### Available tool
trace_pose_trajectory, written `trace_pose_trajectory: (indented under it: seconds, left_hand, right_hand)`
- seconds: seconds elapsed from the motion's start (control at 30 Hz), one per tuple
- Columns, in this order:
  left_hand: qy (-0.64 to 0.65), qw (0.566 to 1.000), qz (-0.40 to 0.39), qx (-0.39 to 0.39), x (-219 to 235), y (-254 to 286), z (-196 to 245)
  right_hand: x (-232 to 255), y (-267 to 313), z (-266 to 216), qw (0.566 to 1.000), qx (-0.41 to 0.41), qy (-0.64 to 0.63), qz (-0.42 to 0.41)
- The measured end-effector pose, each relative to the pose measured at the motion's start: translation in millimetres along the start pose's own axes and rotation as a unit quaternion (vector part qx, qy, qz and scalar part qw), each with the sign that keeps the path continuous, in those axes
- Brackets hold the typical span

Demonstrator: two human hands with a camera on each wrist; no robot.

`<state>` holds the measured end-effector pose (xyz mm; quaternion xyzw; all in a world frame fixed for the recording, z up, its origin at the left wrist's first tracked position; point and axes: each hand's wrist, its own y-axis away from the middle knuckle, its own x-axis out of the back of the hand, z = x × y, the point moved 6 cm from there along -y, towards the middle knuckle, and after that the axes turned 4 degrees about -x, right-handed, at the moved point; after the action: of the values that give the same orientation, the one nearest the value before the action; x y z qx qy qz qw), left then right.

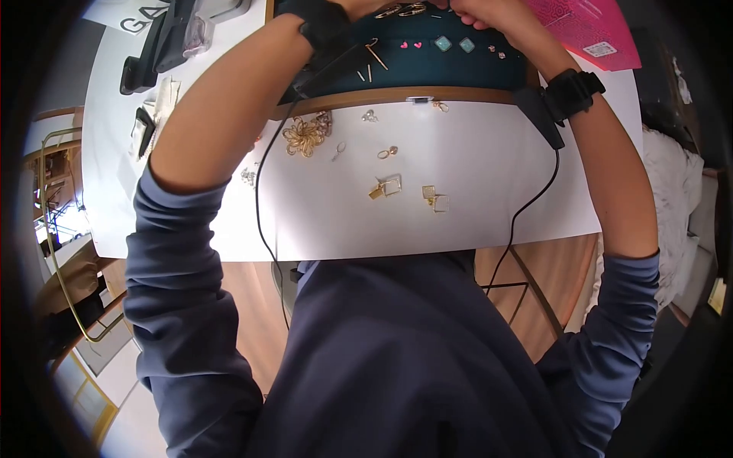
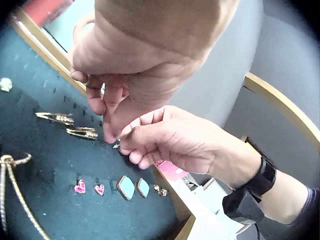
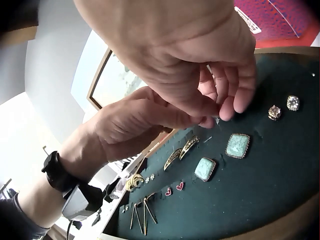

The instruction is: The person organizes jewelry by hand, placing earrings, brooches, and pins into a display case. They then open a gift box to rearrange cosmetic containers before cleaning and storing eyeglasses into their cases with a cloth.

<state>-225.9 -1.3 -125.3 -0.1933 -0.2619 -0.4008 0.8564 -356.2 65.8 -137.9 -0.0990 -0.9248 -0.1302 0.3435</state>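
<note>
At the top edge of the head view, my left hand (image 1: 365, 6) and right hand (image 1: 492, 12) come together over a dark green padded board (image 1: 481, 72). Fingertips of both hands meet at a tiny silvery earring (image 2: 116, 145), pinching it close over the board; the fingers hide most of it. Near them on the board lie two gold curved earrings (image 3: 181, 152) and a thin silver bar (image 3: 208, 139). Turquoise earrings (image 1: 443, 43), pink heart earrings (image 2: 80, 186), small stone studs (image 3: 274, 112) and long gold bar earrings (image 3: 144, 215) are set out around these.
A wooden rim (image 1: 366, 98) edges the board. On the white table (image 1: 321, 221) in front lie a gold flower piece (image 1: 304, 137), gold square earrings (image 1: 387, 187) and a ring-shaped earring (image 1: 387, 153). A pink packet (image 1: 592, 30) stands at right. Cables (image 1: 259, 198) hang from both wrist cameras.
</note>
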Motion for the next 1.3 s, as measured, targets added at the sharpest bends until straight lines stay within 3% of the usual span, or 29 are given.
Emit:
trace_pose_trajectory:
  seconds: [0.1, 0.2, 0.33, 0.43, 0.53, 0.73, 0.83, 0.93, 1.03, 1.13, 1.3]
  left_hand:
    - [0.016, 0.998, -0.023, 0.061, -3.5, 2.1, -2.2]
    - [0.011, 0.998, 0.028, 0.048, -6.1, -4.7, -12.6]
    - [-0.008, 0.998, 0.024, 0.062, -6.4, -11.2, -19.7]
    - [0.013, 0.995, 0.013, 0.094, -4.4, -5.6, -15.7]
    - [0.012, 0.996, 0.012, 0.089, -6.5, -10.1, -20.2]
    - [0.040, 0.997, -0.014, 0.057, -13.9, -14.7, -26.8]
    - [0.057, 0.995, -0.031, 0.073, -17.7, -14.5, -26.5]
    - [0.090, 0.993, -0.035, 0.063, -22.1, -15.9, -30.4]
    - [0.099, 0.992, -0.045, 0.062, -18.8, -12.8, -21.9]
    - [0.077, 0.995, -0.053, 0.045, -16.2, -12.9, -14.6]
    - [0.032, 0.998, -0.050, -0.025, -24.9, -25.9, -26.4]
  right_hand:
    - [-3.8, 0.8, -8.1, 0.998, -0.002, 0.062, 0.012]
    - [-4.2, 4.9, -15.3, 0.989, 0.021, 0.136, 0.049]
    - [-2.5, 13.3, -25.7, 0.976, 0.035, 0.205, 0.065]
    - [-4.1, 21.7, -14.1, 0.996, -0.069, 0.050, -0.003]
    - [-6.0, 18.3, -5.4, 0.997, -0.075, 0.028, -0.018]
    - [1.6, 5.5, 5.1, 1.000, -0.007, 0.022, -0.015]
    - [5.6, 32.9, -30.0, 0.960, 0.231, 0.160, -0.014]
    - [2.8, 48.0, -32.3, 0.951, 0.250, 0.184, -0.010]
    - [1.4, 60.2, -30.4, 0.913, 0.330, 0.238, 0.030]
    - [1.5, 65.8, -31.3, 0.922, 0.279, 0.267, 0.027]
    - [5.0, 80.3, -29.7, 0.900, 0.351, 0.255, 0.048]
